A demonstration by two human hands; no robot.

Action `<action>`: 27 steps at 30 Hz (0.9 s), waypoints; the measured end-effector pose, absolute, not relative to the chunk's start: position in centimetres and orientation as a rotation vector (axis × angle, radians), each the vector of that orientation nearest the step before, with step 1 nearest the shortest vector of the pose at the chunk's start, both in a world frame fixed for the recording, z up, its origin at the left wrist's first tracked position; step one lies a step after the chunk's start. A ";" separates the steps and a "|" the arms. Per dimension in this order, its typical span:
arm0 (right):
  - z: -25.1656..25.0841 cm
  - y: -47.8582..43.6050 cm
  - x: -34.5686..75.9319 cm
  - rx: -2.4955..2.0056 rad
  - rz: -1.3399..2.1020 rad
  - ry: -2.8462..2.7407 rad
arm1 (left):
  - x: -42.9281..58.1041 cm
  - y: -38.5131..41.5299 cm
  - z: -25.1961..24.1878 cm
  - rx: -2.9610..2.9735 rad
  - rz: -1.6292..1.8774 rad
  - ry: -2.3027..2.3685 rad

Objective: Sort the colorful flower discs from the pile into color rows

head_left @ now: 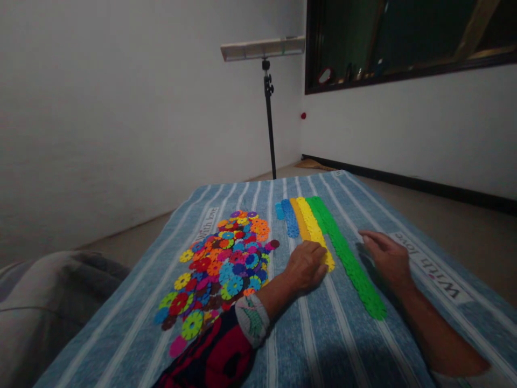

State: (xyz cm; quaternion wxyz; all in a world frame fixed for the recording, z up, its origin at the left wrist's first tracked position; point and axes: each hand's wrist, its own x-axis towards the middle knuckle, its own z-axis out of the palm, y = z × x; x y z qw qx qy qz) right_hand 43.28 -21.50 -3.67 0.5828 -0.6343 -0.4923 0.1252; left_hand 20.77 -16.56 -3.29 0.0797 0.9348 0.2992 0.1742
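Observation:
A pile of flat snowflake discs in many colours (pixel 220 269) lies on a blue striped towel (pixel 307 334). To its right run straight rows of discs: a short blue row (pixel 290 218), an orange row (pixel 299 218), a yellow row (pixel 315 231) and a long green row (pixel 347 256). My left hand (pixel 307 265) rests knuckles up at the near end of the yellow row, fingers curled over it; what they hold is hidden. My right hand (pixel 385 253) hovers just right of the green row, fingers loosely spread, holding nothing.
A light stand (pixel 269 116) with a flat panel stands on the floor beyond the towel's far edge. White walls and a dark window (pixel 407 37) close the corner. A grey cushion (pixel 48 307) lies at the left.

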 end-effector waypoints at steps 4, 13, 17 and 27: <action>-2.2 -22.7 39.2 -1.249 0.694 -1.132 | 19.5 -17.5 -3.4 2.558 0.433 1.224; -5.0 -22.1 35.4 -1.201 0.988 -1.058 | 20.9 -18.0 -4.3 2.259 0.509 1.330; -5.5 -21.5 35.3 -1.194 1.002 -1.007 | 21.3 -17.7 -5.0 2.215 0.526 1.337; -5.1 -21.7 34.7 -1.247 0.955 -0.960 | 21.8 -17.5 -5.2 2.236 0.524 1.367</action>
